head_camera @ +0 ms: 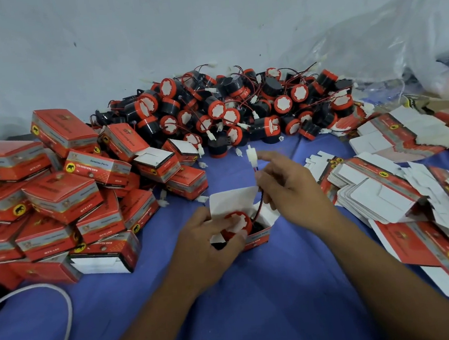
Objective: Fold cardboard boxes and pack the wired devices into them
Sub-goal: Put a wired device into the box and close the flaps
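Two holds: gripping probably light, rigid device (236,221) in near box (262,234) with left hand (207,241), pinching limp wire (257,205) below connector (251,155) with right hand (293,187).

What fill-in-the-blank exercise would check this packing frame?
1. The left hand holds a device inside an open ____.
2. The right hand pinches that device's ____ just below the white connector.
3. The flat boxes lie on the person's ____ side.
Missing words: box; wire; right.
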